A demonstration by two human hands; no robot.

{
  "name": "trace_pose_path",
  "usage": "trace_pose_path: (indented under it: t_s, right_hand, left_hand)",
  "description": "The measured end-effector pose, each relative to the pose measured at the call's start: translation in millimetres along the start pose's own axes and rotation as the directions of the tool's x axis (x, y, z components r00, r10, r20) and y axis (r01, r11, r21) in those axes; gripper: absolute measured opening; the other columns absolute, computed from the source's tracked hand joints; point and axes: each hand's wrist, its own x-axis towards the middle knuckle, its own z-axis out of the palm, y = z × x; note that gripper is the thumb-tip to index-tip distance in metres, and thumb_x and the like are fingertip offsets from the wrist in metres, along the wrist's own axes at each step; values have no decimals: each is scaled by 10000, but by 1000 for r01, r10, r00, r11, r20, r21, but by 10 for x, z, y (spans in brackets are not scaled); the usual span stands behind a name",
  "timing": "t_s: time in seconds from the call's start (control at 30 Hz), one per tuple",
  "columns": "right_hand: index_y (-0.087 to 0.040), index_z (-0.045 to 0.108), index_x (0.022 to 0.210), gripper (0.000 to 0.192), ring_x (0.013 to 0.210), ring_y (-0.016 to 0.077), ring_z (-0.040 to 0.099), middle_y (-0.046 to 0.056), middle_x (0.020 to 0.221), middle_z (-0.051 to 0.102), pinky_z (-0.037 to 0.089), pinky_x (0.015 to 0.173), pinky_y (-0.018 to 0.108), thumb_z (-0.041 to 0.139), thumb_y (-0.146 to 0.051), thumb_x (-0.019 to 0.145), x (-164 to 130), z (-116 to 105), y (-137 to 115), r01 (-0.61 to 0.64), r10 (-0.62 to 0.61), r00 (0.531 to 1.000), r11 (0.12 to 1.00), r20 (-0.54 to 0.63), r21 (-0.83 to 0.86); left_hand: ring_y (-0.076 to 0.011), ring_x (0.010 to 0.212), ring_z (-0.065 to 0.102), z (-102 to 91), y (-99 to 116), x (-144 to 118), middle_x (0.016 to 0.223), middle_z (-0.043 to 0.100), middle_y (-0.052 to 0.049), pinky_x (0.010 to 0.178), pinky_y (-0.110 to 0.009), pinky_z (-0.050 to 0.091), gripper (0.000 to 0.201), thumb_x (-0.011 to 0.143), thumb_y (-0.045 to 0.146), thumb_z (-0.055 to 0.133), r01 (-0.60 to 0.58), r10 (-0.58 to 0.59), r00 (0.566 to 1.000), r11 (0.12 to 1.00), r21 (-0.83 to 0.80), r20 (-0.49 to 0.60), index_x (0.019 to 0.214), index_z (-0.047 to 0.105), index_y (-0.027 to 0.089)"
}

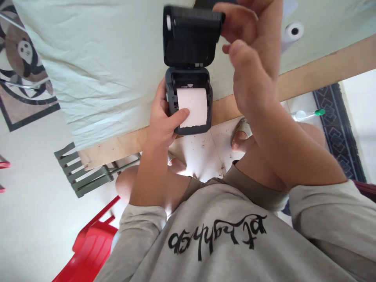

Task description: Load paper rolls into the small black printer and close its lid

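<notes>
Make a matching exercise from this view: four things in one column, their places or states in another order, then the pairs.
1. printer lid
2. paper roll
3. spare roll
4. red chair

A. lying on the tablecloth
B. on the floor
C. swung open, held by the right hand
D. in the printer bay, under the left hand thumb

Pairs: 1-C, 2-D, 3-A, 4-B

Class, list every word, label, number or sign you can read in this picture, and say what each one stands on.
Grey sweatshirt: black script across the chest, seen upside down from the head camera; its letters cannot be made out.
Printer, inside above the paper roll: a small pale mark, too small to read.
Printer lid: no text visible.
Spare paper roll and pen: no text visible.
</notes>
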Motion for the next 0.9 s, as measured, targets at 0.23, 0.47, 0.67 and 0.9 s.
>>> trace_pose_path:
  t_s: [0.23,0.47,0.67,0.9]
  right_hand:
    - [-163,464,1101,283,1030,135,542,49,1117,548,468,881,289,462,-302,854,-22,12,118,-73,89,975,994,203,-85]
    - [-267,405,1215,514,985,151,558,36,1248,508,498,817,289,599,-369,750,-96,86,153,-3,92,927,972,363,-237]
    - [-245,441,1182,351,971,109,551,13,1183,552,485,829,256,455,-394,865,-57,60,157,77,31,932,956,361,-282]
    - [-135,563,1018,430,911,132,494,14,932,587,393,892,337,502,56,637,772,21,313,-57,130,990,682,44,-729]
  left_hand:
    - [-225,963,596,-11,-35,19,1049,623,-2,780,-339,527,652,537,307,824,-16,15,1000,1000,-8,-1,1121,535,292]
    - [-206,922,599,119,131,-55,962,620,6,726,-307,506,409,682,373,723,80,-79,995,997,6,-68,1048,553,307]
    - [-213,916,623,196,205,-74,968,610,-14,720,-302,494,346,708,303,679,118,-114,983,993,25,-141,1032,560,284]
    - [-159,748,600,155,128,-36,913,623,-5,557,-267,487,380,681,272,713,87,-92,991,994,-61,-101,1035,575,261]
